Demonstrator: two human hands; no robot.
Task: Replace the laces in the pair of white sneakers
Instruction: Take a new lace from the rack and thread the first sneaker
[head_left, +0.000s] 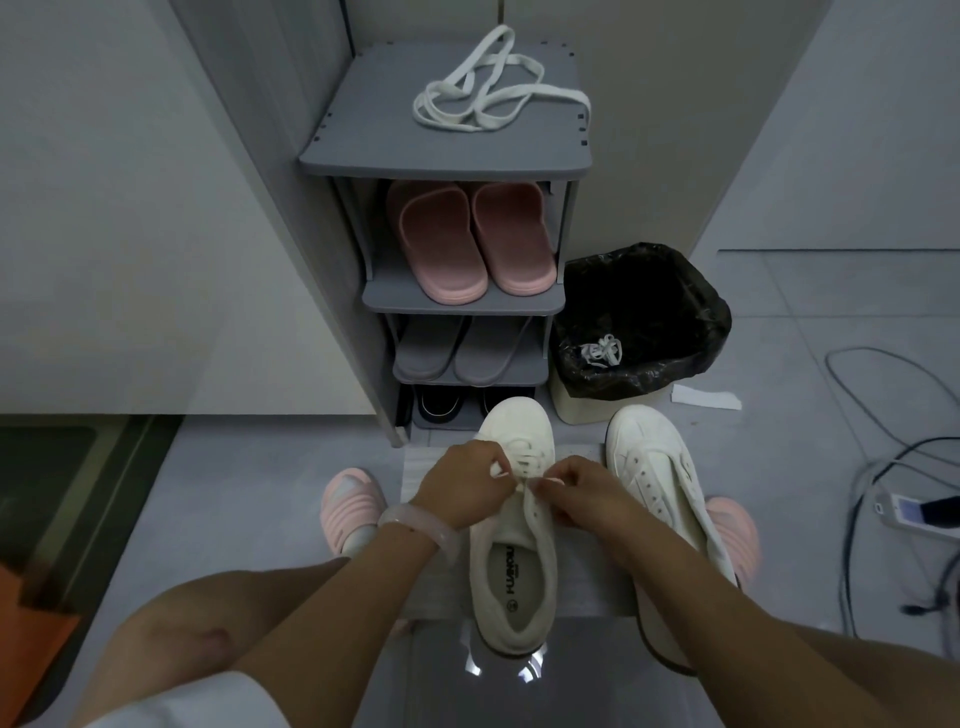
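Observation:
A white sneaker (511, 577) lies in front of me on a grey mat, toe pointing away, with a white lace (524, 460) threaded through its front eyelets. My left hand (462, 486) pinches a lace end at the left of the eyelets. My right hand (587, 493) pinches the other lace end at the right. The second white sneaker (660, 478) lies to the right with bare eyelets. A loose white lace (493, 85) lies coiled on top of the grey shoe rack (441, 161).
The rack holds pink slippers (470, 244), grey slippers and dark shoes. A bin (639, 322) lined with a black bag stands right of it, with a bunched white lace (602, 351) inside. Cables and a power strip (904, 509) lie on the floor at right.

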